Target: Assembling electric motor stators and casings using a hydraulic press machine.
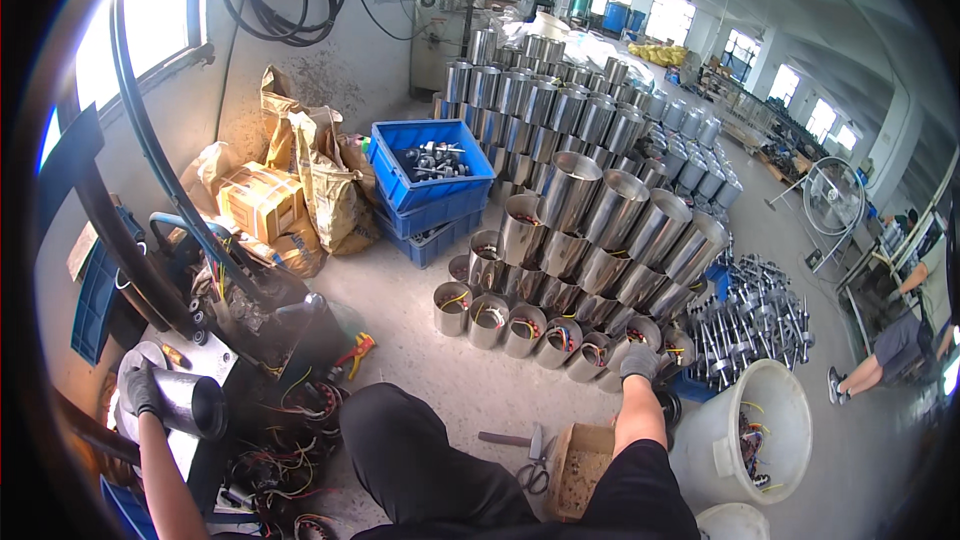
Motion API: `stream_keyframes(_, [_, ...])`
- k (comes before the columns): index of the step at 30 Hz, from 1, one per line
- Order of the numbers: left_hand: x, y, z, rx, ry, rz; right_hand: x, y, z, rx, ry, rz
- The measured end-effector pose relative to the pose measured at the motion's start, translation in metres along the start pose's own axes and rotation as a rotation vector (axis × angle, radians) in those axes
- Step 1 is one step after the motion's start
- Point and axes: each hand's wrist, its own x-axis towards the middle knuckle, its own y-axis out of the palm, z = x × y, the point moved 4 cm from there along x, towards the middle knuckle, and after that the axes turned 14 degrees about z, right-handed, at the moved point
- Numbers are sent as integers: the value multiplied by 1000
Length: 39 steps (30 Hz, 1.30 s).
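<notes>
My left hand, in a grey glove, is closed on the back end of a dark metal cylinder. This cylinder lies on its side at the machine on the left, its open end turned to the right. Out to the right, my gloved right hand grips the near rim of a shiny steel cylinder at the end of the front row; its fingertips are partly hidden. Coloured wires show inside the neighbouring steel cylinders. Wired motor coils lie in a heap beside the machine.
Stacked steel cylinders fill the middle. Blue crates stand behind. Metal shafts are piled right, near a white bucket. A hammer, scissors and an open carton lie near my legs. Another person is far right.
</notes>
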Motion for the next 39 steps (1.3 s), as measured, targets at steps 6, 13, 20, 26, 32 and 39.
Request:
stream_keyframes(6, [-4,9,-27,-52,-13,23,11,0,-17,328,217,-68])
stream_keyframes(13, [-11,-11,27,-130,364,-359,-58,-33,131,304,-474,-451])
stream_keyframes(20, [-98,-21,-60,-911,138,-364,-285,-219,312,500,-1625,-268])
stream_keyframes(26, [-191,-6,-29,-1462,-242,-338,-503,-264,448,561,-1991,442])
stream_keyframes(32, [-233,-12,-48,-2019,-341,342,-638,-211,566,1017,-1666,1270])
stream_keyframes(39, [-224,4,-44,-2037,-464,214,-703,-202,579,1203,-1783,1136])
